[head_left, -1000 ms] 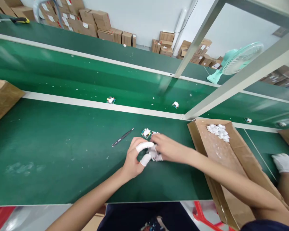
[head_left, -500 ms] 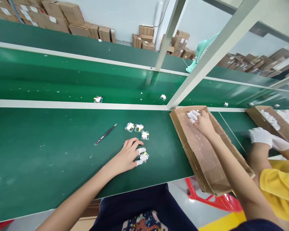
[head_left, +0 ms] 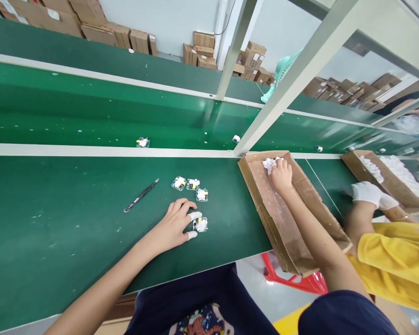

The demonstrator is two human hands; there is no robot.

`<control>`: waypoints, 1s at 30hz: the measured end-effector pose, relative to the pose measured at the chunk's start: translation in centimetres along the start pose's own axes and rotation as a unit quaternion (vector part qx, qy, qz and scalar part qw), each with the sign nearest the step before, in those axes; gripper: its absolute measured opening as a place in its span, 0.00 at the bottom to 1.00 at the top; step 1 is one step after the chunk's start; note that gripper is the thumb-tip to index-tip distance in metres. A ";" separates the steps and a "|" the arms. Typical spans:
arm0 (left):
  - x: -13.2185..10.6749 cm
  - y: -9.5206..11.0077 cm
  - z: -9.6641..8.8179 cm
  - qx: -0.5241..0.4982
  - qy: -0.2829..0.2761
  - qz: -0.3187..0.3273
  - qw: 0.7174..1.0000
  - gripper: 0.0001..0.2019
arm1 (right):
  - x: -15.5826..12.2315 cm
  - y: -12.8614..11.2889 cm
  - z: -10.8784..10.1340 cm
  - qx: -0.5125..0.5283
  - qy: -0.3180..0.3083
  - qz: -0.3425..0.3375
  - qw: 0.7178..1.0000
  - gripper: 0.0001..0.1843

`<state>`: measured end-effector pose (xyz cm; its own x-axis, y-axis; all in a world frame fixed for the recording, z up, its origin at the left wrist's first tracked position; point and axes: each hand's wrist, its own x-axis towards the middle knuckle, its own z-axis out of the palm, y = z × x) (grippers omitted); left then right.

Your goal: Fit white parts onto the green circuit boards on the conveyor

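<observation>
My left hand (head_left: 176, 222) rests on the green bench with its fingers apart, white covers on the thumb and index finger. Its thumb and index finger lie at the left edge of a small circuit board (head_left: 200, 224) topped with white material. Just beyond are three similar boards, among them a left one (head_left: 178, 183) and a near one (head_left: 201, 195). Inside a shallow cardboard box (head_left: 265, 209), my right hand (head_left: 282, 176) is closed, fingers curled down at a small heap of white pieces (head_left: 269, 164). Its fingertips are mostly hidden, so what they grip is unclear.
Black tweezers (head_left: 141, 195) lie left of the boards. More boards, such as one (head_left: 143, 142), sit along the green strip behind the white rail. A slanted metal post (head_left: 286, 79) rises behind the box. At right, a co-worker's gloved hands (head_left: 370, 194) are near another box (head_left: 387, 177).
The camera view has shifted slightly. My left fingers have drawn back a little from the board, which has turned slightly. My right hand has curled more closely over the white pieces.
</observation>
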<state>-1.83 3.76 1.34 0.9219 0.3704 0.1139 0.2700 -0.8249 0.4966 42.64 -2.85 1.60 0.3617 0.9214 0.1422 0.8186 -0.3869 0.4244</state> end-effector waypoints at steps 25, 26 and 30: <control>0.3 0.5 1.3 0.008 0.036 0.013 0.999 0.09 | -1.5 -1.8 -5.2 0.030 -0.165 -0.172 0.971 0.16; 0.3 0.5 1.3 0.014 0.032 0.013 0.999 0.10 | -1.7 -2.0 -5.4 0.037 -0.175 -0.173 0.969 0.17; 0.3 0.6 1.3 0.026 0.017 0.012 0.999 0.11 | -1.6 -1.9 -6.1 0.080 -0.221 -0.180 0.955 0.19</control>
<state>-1.03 2.84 0.52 0.9182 0.3647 0.1548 0.2636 -0.8541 0.4484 37.72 -3.38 6.03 0.1684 0.9040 -0.3930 0.9705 -0.0822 0.2269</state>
